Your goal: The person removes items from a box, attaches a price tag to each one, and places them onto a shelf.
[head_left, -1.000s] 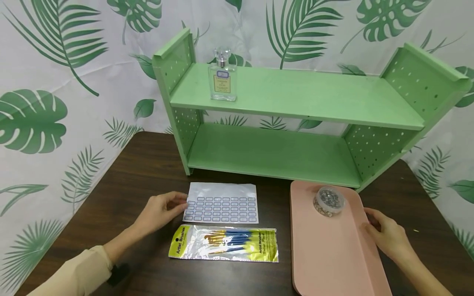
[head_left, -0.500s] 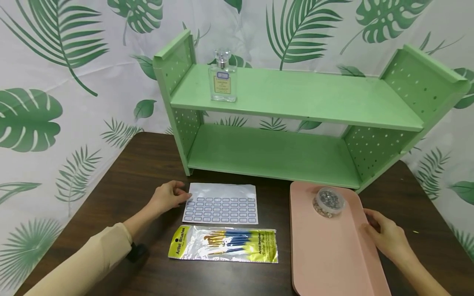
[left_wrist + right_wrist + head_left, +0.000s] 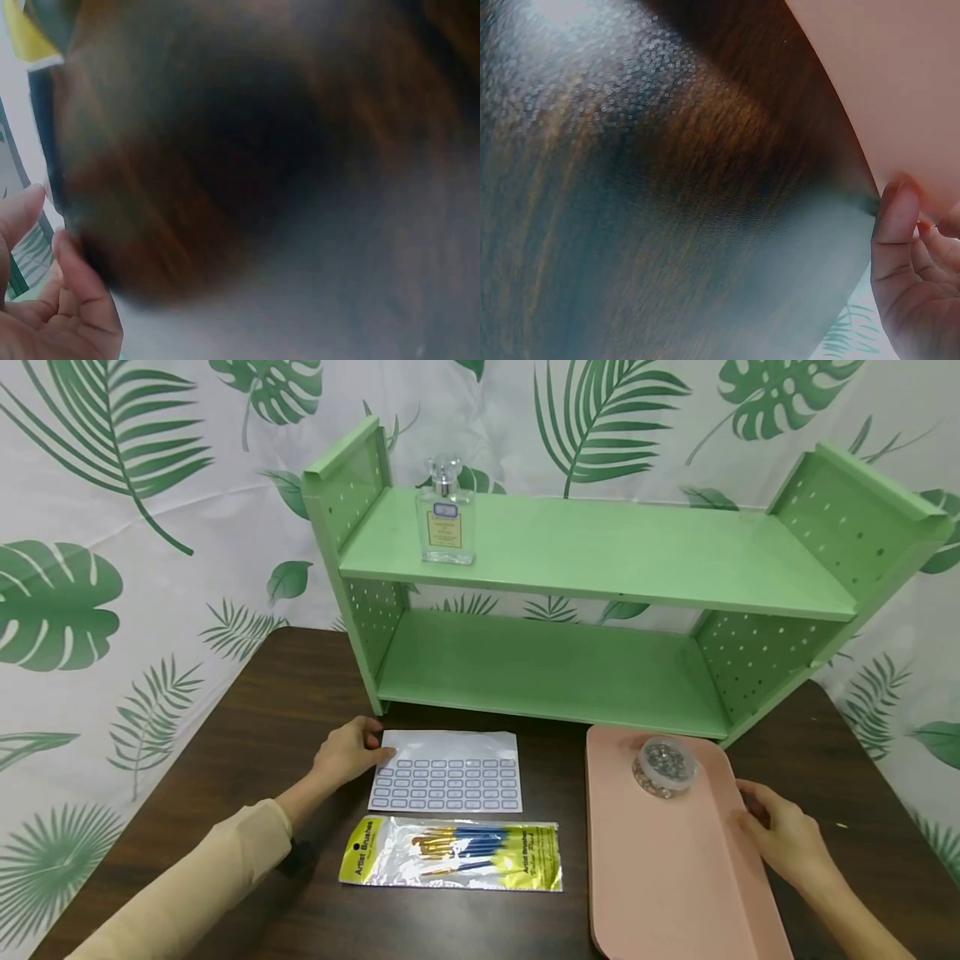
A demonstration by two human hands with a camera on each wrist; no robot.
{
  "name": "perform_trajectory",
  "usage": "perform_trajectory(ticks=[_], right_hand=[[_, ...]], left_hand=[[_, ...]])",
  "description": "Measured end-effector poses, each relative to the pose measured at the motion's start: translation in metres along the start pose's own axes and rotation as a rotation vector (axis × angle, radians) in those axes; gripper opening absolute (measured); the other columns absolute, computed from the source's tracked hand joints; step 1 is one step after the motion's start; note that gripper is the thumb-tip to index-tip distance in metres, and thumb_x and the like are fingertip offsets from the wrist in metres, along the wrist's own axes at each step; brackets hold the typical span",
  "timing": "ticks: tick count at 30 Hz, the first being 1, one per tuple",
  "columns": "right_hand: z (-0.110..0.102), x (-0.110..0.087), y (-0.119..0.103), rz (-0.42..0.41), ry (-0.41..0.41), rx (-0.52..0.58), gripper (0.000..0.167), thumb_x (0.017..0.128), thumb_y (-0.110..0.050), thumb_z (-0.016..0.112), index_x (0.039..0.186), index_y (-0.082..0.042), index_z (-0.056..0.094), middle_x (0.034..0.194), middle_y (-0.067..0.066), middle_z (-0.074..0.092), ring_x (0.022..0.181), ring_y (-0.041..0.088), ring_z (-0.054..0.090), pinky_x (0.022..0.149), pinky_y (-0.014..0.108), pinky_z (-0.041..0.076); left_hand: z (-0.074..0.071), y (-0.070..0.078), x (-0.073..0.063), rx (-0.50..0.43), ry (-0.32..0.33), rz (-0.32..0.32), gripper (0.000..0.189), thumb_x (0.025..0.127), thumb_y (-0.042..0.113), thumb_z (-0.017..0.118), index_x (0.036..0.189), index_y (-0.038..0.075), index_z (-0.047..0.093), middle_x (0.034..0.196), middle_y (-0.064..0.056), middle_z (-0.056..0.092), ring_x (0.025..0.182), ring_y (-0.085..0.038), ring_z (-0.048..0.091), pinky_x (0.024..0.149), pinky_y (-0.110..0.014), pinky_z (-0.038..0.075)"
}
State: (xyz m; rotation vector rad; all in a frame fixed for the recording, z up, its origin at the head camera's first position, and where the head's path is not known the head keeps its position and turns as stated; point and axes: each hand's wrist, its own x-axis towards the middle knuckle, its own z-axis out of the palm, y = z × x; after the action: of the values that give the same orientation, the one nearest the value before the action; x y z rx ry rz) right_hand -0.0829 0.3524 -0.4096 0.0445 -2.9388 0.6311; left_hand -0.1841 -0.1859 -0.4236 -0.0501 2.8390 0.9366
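Note:
My left hand [image 3: 347, 752] is at the upper left edge of a white sheet of blue-bordered label stickers [image 3: 454, 785] lying on the table. Its thumb reaches over the sheet's edge and the other fingers are bent beside it. In the left wrist view a gap shows between the thumb [image 3: 26, 214] and the index fingertip. With thumb and fingers, my right hand [image 3: 787, 839] grips the right rim of a pink tray [image 3: 675, 877]; the right wrist view shows the thumb [image 3: 896, 225] against the rim. A round clear tub of small metallic pieces [image 3: 666, 765] stands in the tray.
A packet of artist brushes [image 3: 453, 853] lies below the sticker sheet. Behind stands a two-tier green shelf [image 3: 555, 664], with a glass perfume bottle [image 3: 446, 518] bearing a sticker on its upper tier. The dark wooden table [image 3: 247, 727] meets a leaf-patterned backdrop.
My left hand has moved up and to the right along the sheet's left edge, its thumb now over the sheet. The right hand and tray stay put.

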Motion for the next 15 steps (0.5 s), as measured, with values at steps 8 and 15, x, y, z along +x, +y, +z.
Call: perform_trajectory(ticks=[8, 15], right_hand=[[0.0002, -0.0016, -0.0006, -0.017, 0.023, -0.002, 0.034, 0.086, -0.002, 0.061, 0.118, 0.007, 0.054, 0.074, 0.005, 0.061, 0.057, -0.005, 0.040, 0.052, 0.029, 0.036], [0.0020, -0.0030, -0.0007, -0.048, 0.057, 0.000, 0.033, 0.085, 0.000, 0.062, 0.117, 0.007, 0.055, 0.070, 0.002, 0.056, 0.054, -0.003, 0.038, 0.050, 0.027, 0.032]], left_hand=[[0.0024, 0.0010, -0.0002, 0.027, 0.011, -0.022, 0.045, 0.081, 0.029, 0.072, 0.116, 0.005, 0.056, 0.100, -0.010, 0.060, 0.078, -0.023, 0.053, 0.062, -0.034, 0.038], [0.0036, 0.0039, -0.0018, 0.015, 0.033, -0.030, 0.040, 0.081, 0.026, 0.073, 0.111, 0.006, 0.056, 0.105, -0.011, 0.060, 0.084, -0.026, 0.055, 0.065, -0.038, 0.040]])
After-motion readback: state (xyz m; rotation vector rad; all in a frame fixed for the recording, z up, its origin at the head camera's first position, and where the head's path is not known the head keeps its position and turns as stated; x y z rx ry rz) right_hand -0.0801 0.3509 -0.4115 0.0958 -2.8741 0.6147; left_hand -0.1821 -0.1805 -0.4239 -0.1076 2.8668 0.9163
